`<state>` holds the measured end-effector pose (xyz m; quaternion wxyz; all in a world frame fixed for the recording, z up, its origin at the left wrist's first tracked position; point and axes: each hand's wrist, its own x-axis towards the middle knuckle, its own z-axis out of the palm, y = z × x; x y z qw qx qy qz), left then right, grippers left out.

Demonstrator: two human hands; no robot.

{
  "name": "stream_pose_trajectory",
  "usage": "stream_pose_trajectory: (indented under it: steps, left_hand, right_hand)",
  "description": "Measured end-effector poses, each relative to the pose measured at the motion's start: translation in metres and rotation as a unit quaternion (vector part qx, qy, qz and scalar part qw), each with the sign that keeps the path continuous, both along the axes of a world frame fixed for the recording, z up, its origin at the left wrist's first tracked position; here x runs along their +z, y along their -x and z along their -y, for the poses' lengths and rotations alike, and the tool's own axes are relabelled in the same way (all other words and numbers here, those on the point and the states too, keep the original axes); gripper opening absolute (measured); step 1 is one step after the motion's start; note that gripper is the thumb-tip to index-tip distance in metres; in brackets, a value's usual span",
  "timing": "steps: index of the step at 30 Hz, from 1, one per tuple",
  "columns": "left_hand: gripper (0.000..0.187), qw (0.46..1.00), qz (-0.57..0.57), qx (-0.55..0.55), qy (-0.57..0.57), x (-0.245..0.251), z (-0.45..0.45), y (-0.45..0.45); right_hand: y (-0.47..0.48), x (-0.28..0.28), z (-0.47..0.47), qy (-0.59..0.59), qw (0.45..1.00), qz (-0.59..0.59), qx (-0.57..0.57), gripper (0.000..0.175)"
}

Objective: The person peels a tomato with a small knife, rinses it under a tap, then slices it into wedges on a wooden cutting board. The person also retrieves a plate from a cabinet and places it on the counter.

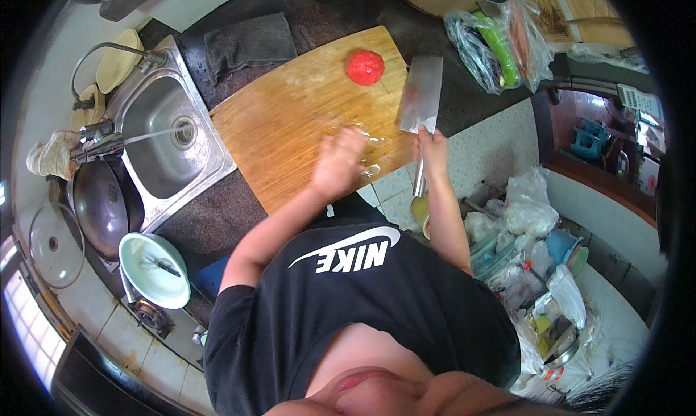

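A wooden cutting board (283, 128) lies on the dark countertop before me. A round red tomato (365, 68) rests near its far right corner. My right hand (431, 149) grips the metal handle of a Chinese cleaver (422, 92) at the board's right edge. Its broad blade points away from me, with a faint red reflection on it. Blurred by motion, my left hand (342, 160) is over the near right part of the board, fingers spread, with nothing seen in it. Wet, shiny patches (372, 170) show beside its fingers.
Left of the board is a steel sink (212, 160), where water runs from the faucet (100, 147). A dark cloth (253, 43) lies behind the board. Bagged vegetables (500, 52) sit at the back right. A pale green basin (155, 302) stands at left; plastic bags (527, 209) are piled at right.
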<state>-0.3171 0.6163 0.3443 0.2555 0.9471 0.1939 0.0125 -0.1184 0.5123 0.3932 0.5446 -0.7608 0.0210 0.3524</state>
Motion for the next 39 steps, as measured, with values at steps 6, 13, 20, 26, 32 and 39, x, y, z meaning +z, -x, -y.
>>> stream_pose_trajectory:
  steps: [6,13,20,26,32,39]
  left_hand:
    - [0.058,1.000,0.008,0.013,-0.009,-0.015,-0.038,0.032]
    - [0.037,0.379,0.441,0.790,0.191,-0.054,-0.276,0.254]
    - [0.034,0.308,0.606,0.500,0.536,-0.048,-0.310,0.250]
    - [0.012,0.924,0.018,0.378,-0.060,-0.025,-0.144,0.056]
    - [0.065,0.991,0.076,-0.110,-0.007,-0.008,-0.001,-0.072]
    - [0.051,0.967,-0.196,0.150,-0.053,-0.033,-0.114,0.028]
  right_hand:
    - [-0.003,0.000,-0.003,0.009,1.000,0.003,0.011,0.015]
    - [-0.004,-0.001,-0.006,-0.001,1.000,0.006,0.023,0.017]
    - [-0.003,0.000,-0.005,0.025,0.999,0.011,0.032,0.015]
    - [-0.001,-0.005,-0.002,0.023,0.997,0.043,0.051,0.016]
    - [-0.001,-0.011,0.000,0.071,0.992,0.078,0.073,0.020]
    - [-0.008,-0.012,0.003,0.060,0.994,0.061,0.070,0.017]
